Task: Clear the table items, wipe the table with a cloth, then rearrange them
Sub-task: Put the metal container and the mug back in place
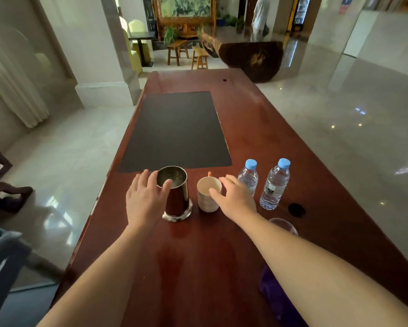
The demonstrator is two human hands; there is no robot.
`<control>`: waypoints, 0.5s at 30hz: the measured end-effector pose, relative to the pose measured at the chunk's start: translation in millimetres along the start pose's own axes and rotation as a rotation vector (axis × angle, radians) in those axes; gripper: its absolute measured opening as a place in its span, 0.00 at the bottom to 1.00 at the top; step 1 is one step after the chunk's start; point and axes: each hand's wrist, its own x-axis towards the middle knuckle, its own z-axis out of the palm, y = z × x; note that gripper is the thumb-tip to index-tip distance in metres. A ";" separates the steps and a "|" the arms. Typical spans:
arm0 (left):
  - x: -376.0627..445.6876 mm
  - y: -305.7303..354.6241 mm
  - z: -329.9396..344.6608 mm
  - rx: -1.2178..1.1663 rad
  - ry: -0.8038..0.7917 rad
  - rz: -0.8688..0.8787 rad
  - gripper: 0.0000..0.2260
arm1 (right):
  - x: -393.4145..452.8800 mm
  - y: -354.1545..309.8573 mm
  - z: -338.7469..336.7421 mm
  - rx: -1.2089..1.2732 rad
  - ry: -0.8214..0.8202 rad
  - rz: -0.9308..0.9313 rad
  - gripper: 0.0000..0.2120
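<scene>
A shiny steel cup (pixel 177 197) stands on the long red-brown table (pixel 281 142). My left hand (pixel 144 199) is at its left side, fingers spread, thumb on the rim, not closed round it. Right of it stands a white mug (pixel 207 197). My right hand (pixel 236 197) hovers at the mug's right, fingers apart, thumb over the rim. Two clear water bottles with blue caps (pixel 248 177) (pixel 275 185) stand further right. A purple cloth (pixel 276 300) lies under my right forearm, partly hidden. A clear glass (pixel 284 226) shows behind that forearm.
A black mat (pixel 174 131) covers the table's middle-left. Shiny tiled floor lies on both sides of the table. A dark chair (pixel 0 263) stands at the near left. Wooden stools and a dark slab stand beyond the far end, where a person walks away.
</scene>
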 end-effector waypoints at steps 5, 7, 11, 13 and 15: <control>-31.8 46.1 -36.5 0.215 -0.078 0.094 0.28 | -20.7 -0.5 -54.0 -0.167 0.000 -0.180 0.27; -50.7 70.7 -50.2 0.285 -0.055 0.131 0.28 | -33.2 5.0 -76.2 -0.229 0.010 -0.217 0.27; -90.7 119.7 -71.4 0.400 -0.040 0.169 0.29 | -63.9 17.5 -118.7 -0.359 0.072 -0.263 0.27; -107.3 142.0 -78.0 0.432 -0.055 0.176 0.29 | -81.0 25.0 -137.4 -0.422 0.107 -0.271 0.26; -121.9 162.4 -80.8 0.451 -0.046 0.203 0.28 | -96.3 33.6 -152.6 -0.461 0.110 -0.269 0.26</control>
